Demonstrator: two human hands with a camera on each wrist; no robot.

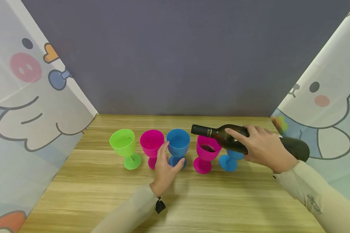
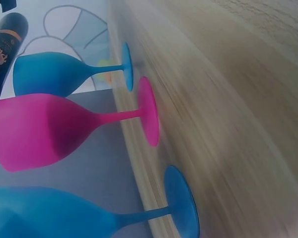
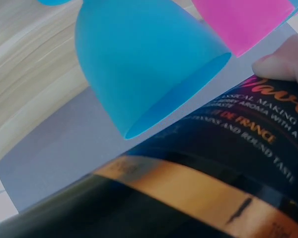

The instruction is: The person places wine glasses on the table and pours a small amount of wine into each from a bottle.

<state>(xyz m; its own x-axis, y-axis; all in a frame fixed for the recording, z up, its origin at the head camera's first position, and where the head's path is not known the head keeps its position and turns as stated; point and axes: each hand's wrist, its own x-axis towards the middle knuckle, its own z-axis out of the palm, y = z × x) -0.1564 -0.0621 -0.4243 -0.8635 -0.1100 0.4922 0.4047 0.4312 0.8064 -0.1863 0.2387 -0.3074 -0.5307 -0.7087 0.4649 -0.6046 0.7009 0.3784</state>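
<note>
My right hand (image 1: 261, 145) grips a dark wine bottle (image 1: 294, 147), held almost level with its neck to the left. The bottle's mouth is near the rims of the middle blue goblet (image 1: 178, 142) and a pink goblet (image 1: 199, 150). Dark, bubbly liquid lies in that pink goblet. Partly behind the bottle stands another blue goblet (image 1: 228, 162), whose bowl fills much of the right wrist view. My left hand (image 1: 166, 171) is at the middle blue goblet, thumb and fingers spread apart; contact cannot be told. The left wrist view does not show this hand.
To the left stand another pink goblet (image 1: 151, 140) and a green goblet (image 1: 123, 145) with small dark specks inside. All the goblets form a row on the wooden table (image 1: 221, 204). A grey panel (image 1: 175, 58) rises behind, with cartoon-printed sheets (image 1: 14, 126) at both sides.
</note>
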